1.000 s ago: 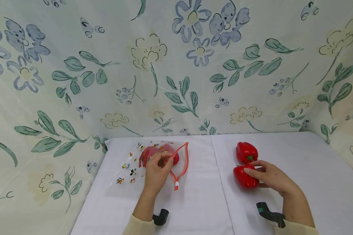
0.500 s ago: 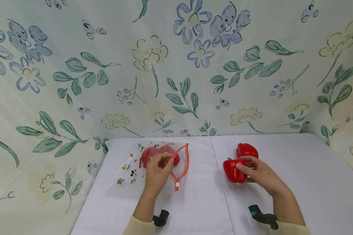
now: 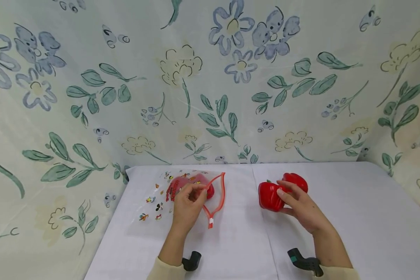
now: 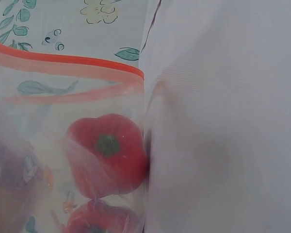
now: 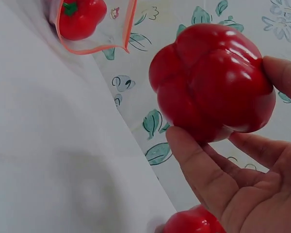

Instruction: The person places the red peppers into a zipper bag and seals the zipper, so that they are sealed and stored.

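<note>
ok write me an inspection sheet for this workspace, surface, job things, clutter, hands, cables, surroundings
Surface: table covered in white cloth, with a line running front to back.
Job things: clear zip bag with cartoon prints and an orange-red rim, mouth open; at least two bagged peppers, red; one held pepper, red; one loose pepper, red, partly hidden.
Clutter: nothing seen.
Left hand: pinches the bag's rim.
Right hand: grips the held pepper.
Cables: nothing seen.
Surroundings: floral cloth behind the table and at both sides.
</note>
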A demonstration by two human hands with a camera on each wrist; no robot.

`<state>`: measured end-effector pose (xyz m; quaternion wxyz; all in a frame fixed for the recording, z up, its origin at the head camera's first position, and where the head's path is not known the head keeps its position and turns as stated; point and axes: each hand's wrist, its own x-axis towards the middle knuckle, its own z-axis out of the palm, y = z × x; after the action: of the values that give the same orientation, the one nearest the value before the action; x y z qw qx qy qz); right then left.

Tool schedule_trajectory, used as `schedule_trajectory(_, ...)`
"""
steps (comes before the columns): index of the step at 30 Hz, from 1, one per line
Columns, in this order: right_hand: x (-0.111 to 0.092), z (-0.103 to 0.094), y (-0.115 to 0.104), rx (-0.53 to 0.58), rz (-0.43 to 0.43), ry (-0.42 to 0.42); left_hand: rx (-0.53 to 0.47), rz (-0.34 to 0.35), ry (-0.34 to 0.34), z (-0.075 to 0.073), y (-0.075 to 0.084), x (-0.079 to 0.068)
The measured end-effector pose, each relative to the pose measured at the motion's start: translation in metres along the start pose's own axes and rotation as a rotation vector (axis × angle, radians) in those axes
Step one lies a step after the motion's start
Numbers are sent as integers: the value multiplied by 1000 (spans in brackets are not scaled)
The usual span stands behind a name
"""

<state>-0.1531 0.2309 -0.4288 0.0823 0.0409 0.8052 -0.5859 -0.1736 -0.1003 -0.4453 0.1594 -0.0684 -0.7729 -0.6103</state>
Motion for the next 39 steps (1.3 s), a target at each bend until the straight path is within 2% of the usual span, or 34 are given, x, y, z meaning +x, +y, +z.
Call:
schedule_trajectory(8, 6, 23, -11, 61, -4, 52, -12, 16, 3, 0, -2, 0)
schedule_trajectory(20, 20, 62, -20, 155, 108, 123, -12, 14, 3, -1, -3, 0)
schedule_trajectory(28, 28, 82, -26, 245, 129, 150, -6, 15, 4, 0, 0, 2)
schedule_trajectory(33, 32, 93, -29, 269, 129, 155, -4, 1, 2, 0, 1, 1)
schedule_trajectory(39, 34, 109, -30, 303, 130, 120, 7, 1, 0, 0, 1, 0)
